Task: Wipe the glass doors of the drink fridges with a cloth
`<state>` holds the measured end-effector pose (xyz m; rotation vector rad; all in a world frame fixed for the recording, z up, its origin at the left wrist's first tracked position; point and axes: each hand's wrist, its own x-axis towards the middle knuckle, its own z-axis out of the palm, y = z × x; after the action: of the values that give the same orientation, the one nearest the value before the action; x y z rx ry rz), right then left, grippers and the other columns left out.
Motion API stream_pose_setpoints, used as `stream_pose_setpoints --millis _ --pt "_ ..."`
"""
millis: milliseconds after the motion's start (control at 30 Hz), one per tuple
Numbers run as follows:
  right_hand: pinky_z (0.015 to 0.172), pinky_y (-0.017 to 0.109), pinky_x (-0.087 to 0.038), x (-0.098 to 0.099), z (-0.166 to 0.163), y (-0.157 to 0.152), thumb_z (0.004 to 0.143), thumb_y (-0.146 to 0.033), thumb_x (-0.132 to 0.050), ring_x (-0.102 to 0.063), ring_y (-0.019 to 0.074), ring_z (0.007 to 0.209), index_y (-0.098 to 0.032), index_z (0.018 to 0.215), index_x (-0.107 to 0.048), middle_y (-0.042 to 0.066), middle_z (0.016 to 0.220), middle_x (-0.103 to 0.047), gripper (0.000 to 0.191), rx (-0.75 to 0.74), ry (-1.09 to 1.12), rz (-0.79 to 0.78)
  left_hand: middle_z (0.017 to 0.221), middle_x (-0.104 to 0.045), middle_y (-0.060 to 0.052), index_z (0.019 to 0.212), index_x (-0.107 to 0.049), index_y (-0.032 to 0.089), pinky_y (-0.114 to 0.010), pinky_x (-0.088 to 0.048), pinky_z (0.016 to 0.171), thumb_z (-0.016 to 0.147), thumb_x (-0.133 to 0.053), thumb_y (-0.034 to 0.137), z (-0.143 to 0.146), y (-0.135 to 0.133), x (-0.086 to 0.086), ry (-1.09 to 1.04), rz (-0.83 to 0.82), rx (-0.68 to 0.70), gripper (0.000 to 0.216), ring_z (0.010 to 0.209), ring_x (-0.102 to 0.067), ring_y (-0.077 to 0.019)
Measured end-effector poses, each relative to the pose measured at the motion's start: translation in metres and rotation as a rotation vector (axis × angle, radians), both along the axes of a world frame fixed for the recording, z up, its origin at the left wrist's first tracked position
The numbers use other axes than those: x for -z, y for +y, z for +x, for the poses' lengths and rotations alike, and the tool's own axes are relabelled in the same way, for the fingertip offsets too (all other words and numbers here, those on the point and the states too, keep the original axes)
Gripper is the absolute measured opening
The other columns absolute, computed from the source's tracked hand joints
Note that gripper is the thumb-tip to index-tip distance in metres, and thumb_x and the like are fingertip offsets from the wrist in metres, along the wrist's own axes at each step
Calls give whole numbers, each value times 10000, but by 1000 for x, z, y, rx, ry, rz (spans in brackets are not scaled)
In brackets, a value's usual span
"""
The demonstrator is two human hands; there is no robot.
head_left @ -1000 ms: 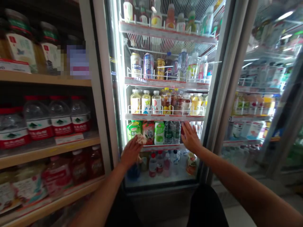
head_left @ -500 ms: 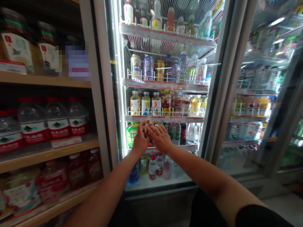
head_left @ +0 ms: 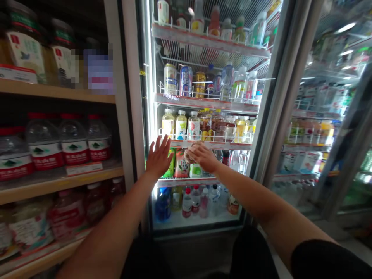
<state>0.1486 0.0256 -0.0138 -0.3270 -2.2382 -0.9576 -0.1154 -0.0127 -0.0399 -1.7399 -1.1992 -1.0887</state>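
My right hand (head_left: 204,157) is closed around a crumpled, light brown cloth (head_left: 190,152), held at the front of the lit drinks fridge (head_left: 203,145). Bottles with green and red labels stand behind it, and the hand hides some of them. To the left, my left hand (head_left: 158,158) has its fingers spread and holds nothing. It is near the fridge's left edge, in front of a green-labelled bottle (head_left: 171,164). Whether its palm touches the glass, I cannot tell.
Wooden shelves on the left carry large red-capped water bottles (head_left: 74,141) and juice bottles (head_left: 26,50). A metal door frame (head_left: 286,97) runs down the fridge's right side. Another glass-fronted fridge (head_left: 310,128) with drinks stands further right.
My hands have come apart. The left one has moved left and spread its fingers; the right one has shifted slightly right with the cloth. The view has moved a little.
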Motion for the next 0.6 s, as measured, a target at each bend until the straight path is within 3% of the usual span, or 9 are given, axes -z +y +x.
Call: stream_pose_setpoints --millis 67,133,233,333,433,533,600 --pt "1154 480 -487 21 2 3 1008 -170 -590 -581 268 1348 -141 1426 -631 148 1400 -691 421 -61 -168 51 1696 -323 -147 1645 -342 137 -544 -140 1320 1076 -420 385 -2 8 4 23 7 -40 626 1621 -174 -312" --pt "1188 456 -467 29 4 7 1018 -179 -579 -575 250 1373 -140 1426 -631 119 1430 -684 414 -127 -249 127 1695 -319 -138 1664 -305 158 -541 -124 1323 1073 -439 383 -1 13 7 27 33 -54 646 1622 -165 -305" --pt "1190 436 -472 6 4 14 1048 -207 -552 -607 231 1327 -177 1365 -675 81 1379 -716 341 -135 -205 177 1693 -323 -124 1681 -252 186 -535 -116 1326 1066 -462 380 -2 16 11 30 68 -59 678 1619 -175 -301" --pt "1191 483 -461 -33 3 19 1044 -256 -580 -599 274 1316 -169 1380 -667 132 1366 -702 358 -36 139 108 1691 -326 -117 1686 -232 192 -522 -113 1329 1064 -474 380 -3 19 12 37 102 -63 693 1618 -174 -298" --pt "1197 486 -452 -46 7 20 1049 -213 -552 -578 283 1345 -170 1422 -640 149 1375 -689 386 -6 362 58 1690 -323 -119 1691 -204 197 -522 -102 1334 1059 -498 377 -5 21 13 35 115 -59 719 1617 -170 -299" --pt "1188 467 -471 -39 13 21 1046 -153 -526 -559 244 1392 -211 1445 -622 115 1403 -690 414 -94 77 65 1696 -309 -116 1699 -141 215 -518 -96 1338 1056 -517 361 -6 22 13 50 145 -58 759 1618 -162 -294" --pt "1192 462 -476 -44 19 24 1046 -151 -524 -556 224 1408 -232 1441 -620 87 1421 -688 415 -136 -79 91 1698 -305 -107 1701 -88 225 -507 -101 1339 1057 -523 352 -6 23 14 74 186 -62 788 1620 -143 -284"
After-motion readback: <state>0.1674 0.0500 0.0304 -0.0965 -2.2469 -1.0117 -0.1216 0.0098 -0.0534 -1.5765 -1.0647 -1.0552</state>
